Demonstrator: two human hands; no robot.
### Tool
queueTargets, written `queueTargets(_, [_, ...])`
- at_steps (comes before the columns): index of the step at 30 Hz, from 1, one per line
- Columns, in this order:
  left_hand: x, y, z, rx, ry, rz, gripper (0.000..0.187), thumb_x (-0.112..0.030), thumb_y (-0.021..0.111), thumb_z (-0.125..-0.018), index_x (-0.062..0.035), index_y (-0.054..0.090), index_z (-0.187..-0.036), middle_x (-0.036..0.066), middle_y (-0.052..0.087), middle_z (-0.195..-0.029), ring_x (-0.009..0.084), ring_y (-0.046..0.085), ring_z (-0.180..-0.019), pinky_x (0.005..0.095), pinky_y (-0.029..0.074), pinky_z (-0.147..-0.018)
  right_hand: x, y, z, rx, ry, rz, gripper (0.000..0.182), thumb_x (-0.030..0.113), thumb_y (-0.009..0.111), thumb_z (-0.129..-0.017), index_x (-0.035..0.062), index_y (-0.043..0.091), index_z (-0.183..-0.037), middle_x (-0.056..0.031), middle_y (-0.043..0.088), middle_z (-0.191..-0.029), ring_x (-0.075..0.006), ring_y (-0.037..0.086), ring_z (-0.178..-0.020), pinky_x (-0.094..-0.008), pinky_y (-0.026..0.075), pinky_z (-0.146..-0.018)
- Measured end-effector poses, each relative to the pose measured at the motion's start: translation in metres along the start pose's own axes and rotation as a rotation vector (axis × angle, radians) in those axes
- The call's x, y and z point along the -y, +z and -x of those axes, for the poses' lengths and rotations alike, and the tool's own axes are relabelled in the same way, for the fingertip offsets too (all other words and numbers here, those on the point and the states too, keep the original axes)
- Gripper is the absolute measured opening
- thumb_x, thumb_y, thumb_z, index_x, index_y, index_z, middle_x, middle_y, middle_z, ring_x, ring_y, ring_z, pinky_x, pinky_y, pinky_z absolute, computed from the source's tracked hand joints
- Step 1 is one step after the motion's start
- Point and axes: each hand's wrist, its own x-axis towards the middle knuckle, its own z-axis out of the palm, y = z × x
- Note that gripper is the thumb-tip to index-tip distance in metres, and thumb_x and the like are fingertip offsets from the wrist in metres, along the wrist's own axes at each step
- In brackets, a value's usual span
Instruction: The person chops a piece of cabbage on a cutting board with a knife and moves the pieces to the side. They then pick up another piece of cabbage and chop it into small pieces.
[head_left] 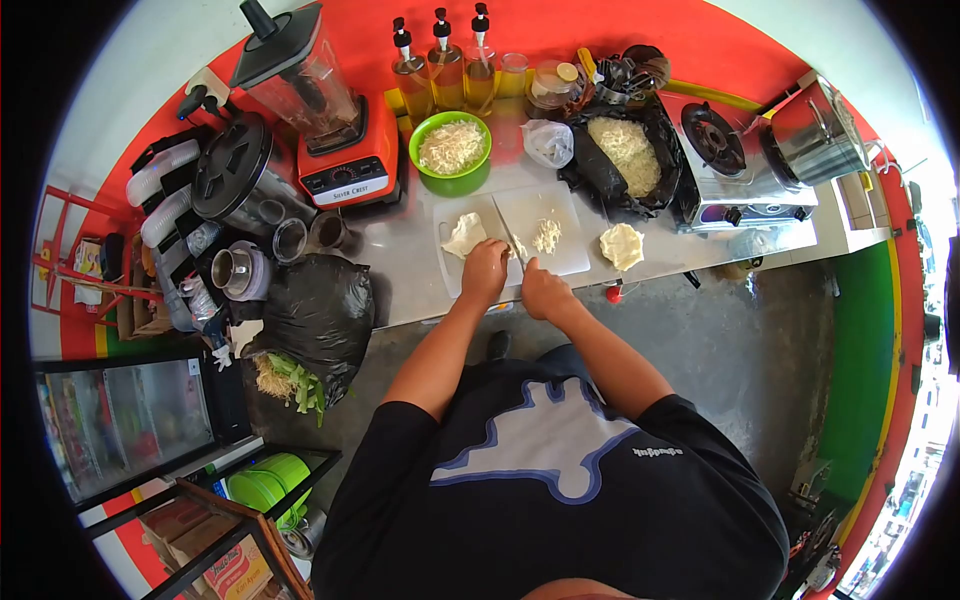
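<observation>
- Head view, looking straight down at my own arms over a grey metal counter (400,260).
- My left hand (484,272) rests curled on the white plastic cutting board (560,215), fingers pressed down on a pale, flat chunk of cabbage (464,236) at ten o'clock from it, seemingly to steady it.
- My right hand (545,293) is clenched round the handle of a thin steel knife (508,235), whose blade runs toward twelve o'clock between the chunk and a small heap of white shreds (546,235), so the cuts fall clear at one o'clock.
- One more pale chunk (622,245) lies off the board at three o'clock, within reach.
- A round green plastic bowl of shreds (451,147) stands at twelve o'clock; a black plastic bag of shreds (628,152) lies open at one o'clock.
- Three pump bottles of amber liquid (445,68) line the red back wall.
- One orange-based blender (325,110) stands at eleven o'clock.
- One single-burner gas stove (720,150) sits at two o'clock, one steel pot (815,135) beside it.
</observation>
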Motion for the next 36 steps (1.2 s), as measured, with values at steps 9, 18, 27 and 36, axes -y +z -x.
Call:
queueTargets(9, [-0.003, -0.004, -0.001, -0.055, -0.051, 0.069, 0.008, -0.006, 0.067, -0.083, -0.0029, 0.069, -0.09, 0.014, 0.064, -0.092, 0.0357, 0.065, -0.087, 0.0453, 0.053, -0.077, 0.0, 0.012, -0.007, -0.044, -0.004, -0.02, 0.031, 0.005, 0.054, -0.091, -0.0053, 0.04, -0.117, -0.0338, 0.067, -0.107, -0.0476, 0.067, -0.104, -0.051, 0.054, -0.091])
queueTargets(18, [-0.004, -0.004, -0.005, 0.027, -0.036, -0.06, 0.005, -0.007, 0.067, -0.082, -0.0048, 0.071, -0.084, 0.012, 0.064, -0.087, 0.0334, 0.066, -0.084, 0.0444, 0.054, -0.076, 0.0, 0.013, 0.009, -0.027, 0.011, -0.028, 0.03, 0.006, 0.054, -0.091, -0.0056, 0.041, -0.115, -0.0339, 0.067, -0.106, -0.0473, 0.068, -0.102, -0.0523, 0.054, -0.089])
queueTargets(27, [0.003, 0.0, -0.007, 0.008, -0.004, -0.075, 0.004, -0.005, 0.068, -0.079, -0.005, 0.071, -0.081, 0.012, 0.066, -0.086, 0.0343, 0.066, -0.083, 0.044, 0.054, -0.073, 0.001, 0.01, -0.001, -0.055, 0.002, 0.018, 0.03, 0.01, 0.055, -0.094, -0.0035, 0.041, -0.117, -0.0291, 0.07, -0.105, -0.0437, 0.07, -0.101, -0.0492, 0.057, -0.086])
queueTargets(36, [-0.006, -0.006, -0.001, -0.019, -0.018, -0.008, 0.003, -0.005, 0.066, -0.082, -0.0034, 0.066, -0.079, 0.013, 0.064, -0.087, 0.0357, 0.065, -0.08, 0.0454, 0.053, -0.072, 0.001, 0.016, -0.008, -0.055, -0.009, -0.047, 0.028, 0.007, 0.053, -0.092, -0.005, 0.04, -0.114, -0.0331, 0.068, -0.102, -0.0468, 0.069, -0.098, -0.0516, 0.056, -0.086])
